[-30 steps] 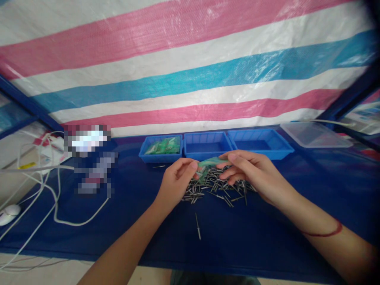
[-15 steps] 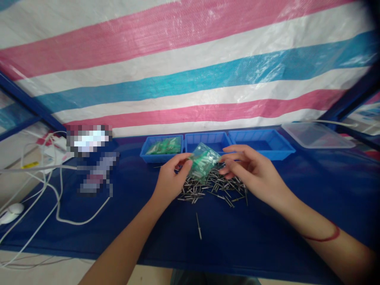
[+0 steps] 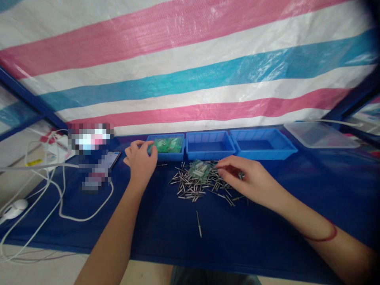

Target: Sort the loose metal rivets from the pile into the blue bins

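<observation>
My left hand (image 3: 141,160) is at the left end of a blue bin (image 3: 170,158) of green plastic packets (image 3: 168,145). Its fingers are apart, the thumb and forefinger over the rim beside the packets; some fingertips are hidden. A clear-and-green plastic packet (image 3: 199,169) with small pale pieces inside lies on a pile of pop rivets (image 3: 190,190). My right hand (image 3: 252,178) is closed at the right side of this packet, thumb and forefinger nearly together. Something small and metallic shows in its curl; what the fingertips pinch is unclear. A single rivet (image 3: 199,225) lies nearer me.
Two more blue bins, a middle bin (image 3: 209,148) and a right bin (image 3: 261,144), stand along the back. A clear plastic lid (image 3: 320,136) is at the far right. Left are a phone (image 3: 111,160), white cables (image 3: 61,198) and a white mouse (image 3: 14,209). Striped sheeting (image 3: 190,83) hangs behind.
The packet was held up between both hands and is now down on the rivets. My left hand has let go and moved left to the packet bin. My right hand's fingers have drawn together.
</observation>
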`<action>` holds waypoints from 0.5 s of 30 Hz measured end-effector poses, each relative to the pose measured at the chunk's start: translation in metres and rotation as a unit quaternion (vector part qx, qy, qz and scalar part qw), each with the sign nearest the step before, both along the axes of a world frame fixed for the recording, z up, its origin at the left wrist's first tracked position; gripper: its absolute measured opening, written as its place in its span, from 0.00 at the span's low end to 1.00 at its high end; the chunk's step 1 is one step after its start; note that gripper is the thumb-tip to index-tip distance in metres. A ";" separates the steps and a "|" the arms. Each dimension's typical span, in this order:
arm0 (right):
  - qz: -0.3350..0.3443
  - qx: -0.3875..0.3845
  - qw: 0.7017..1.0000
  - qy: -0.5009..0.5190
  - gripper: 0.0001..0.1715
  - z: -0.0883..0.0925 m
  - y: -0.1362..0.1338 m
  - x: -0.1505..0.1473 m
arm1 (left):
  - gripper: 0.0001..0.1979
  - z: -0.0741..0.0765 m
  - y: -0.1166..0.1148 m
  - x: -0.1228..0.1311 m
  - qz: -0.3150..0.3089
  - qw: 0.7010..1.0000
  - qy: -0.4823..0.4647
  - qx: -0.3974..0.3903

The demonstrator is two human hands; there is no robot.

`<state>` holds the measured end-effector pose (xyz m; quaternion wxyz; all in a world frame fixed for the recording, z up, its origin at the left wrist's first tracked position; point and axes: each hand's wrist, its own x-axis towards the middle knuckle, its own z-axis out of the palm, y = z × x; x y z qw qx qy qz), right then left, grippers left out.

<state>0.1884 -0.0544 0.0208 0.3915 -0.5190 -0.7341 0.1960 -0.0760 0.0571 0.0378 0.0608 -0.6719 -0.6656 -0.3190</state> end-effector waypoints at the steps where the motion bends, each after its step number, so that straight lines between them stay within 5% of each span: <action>1: 0.019 0.033 0.998 -0.056 0.08 -0.001 0.000 -0.001 | 0.13 0.002 -0.004 0.004 -0.011 0.999 0.013 0.027; 3: 0.051 0.088 0.985 -0.142 0.09 -0.005 0.001 -0.002 | 0.12 0.005 -0.014 0.013 -0.100 0.994 0.029 0.041; 5: 0.069 0.112 0.972 -0.193 0.12 -0.008 0.001 -0.004 | 0.11 0.005 -0.024 0.021 -0.238 0.969 0.053 -0.029; 7: 0.073 0.119 0.966 -0.220 0.15 -0.012 0.002 -0.006 | 0.11 0.003 -0.033 0.029 -0.313 0.939 0.086 -0.115; 11: 0.054 0.143 0.959 -0.240 0.18 -0.021 0.006 -0.010 | 0.18 -0.006 -0.045 0.039 -0.372 0.905 0.117 -0.171; 15: 0.042 0.165 0.956 -0.237 0.14 -0.026 0.008 -0.018 | 0.14 -0.010 -0.043 0.038 -0.388 0.901 0.100 -0.170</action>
